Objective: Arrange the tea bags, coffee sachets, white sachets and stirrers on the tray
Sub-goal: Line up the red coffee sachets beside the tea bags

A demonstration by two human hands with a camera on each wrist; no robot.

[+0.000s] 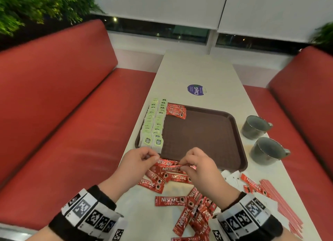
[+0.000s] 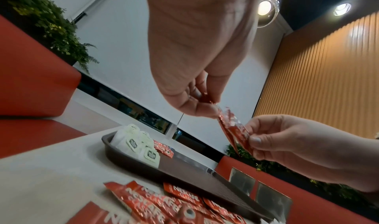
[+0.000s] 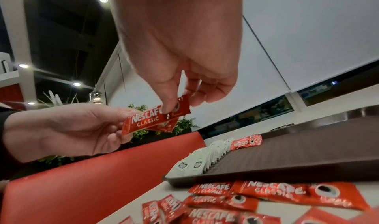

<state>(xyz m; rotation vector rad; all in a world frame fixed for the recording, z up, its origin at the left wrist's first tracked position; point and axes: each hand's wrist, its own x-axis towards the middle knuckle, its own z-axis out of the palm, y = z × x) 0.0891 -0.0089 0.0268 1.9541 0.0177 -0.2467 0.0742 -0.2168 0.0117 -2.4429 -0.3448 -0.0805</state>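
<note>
Coffee sachets point(image 3: 156, 119) are held up in the air between both hands, just above the near edge of the tray point(image 1: 241, 132). The left hand point(image 1: 137, 161) pinches one end of them and the right hand point(image 1: 196, 164) pinches the other end. More red coffee packs point(image 1: 169, 201) lie loose on the table point(image 1: 198, 69), in front of the tray. Tea bags point(image 1: 153, 123) stand in two rows along the left side of the tray. A small pile of red packs point(image 1: 176, 110) sits in the far left corner, next to them. White sachets point(image 1: 231, 177) and red stirrers point(image 1: 281, 201) lie on the table to the right. Two grey cups point(image 1: 261, 138) stand beside the tray.
</note>
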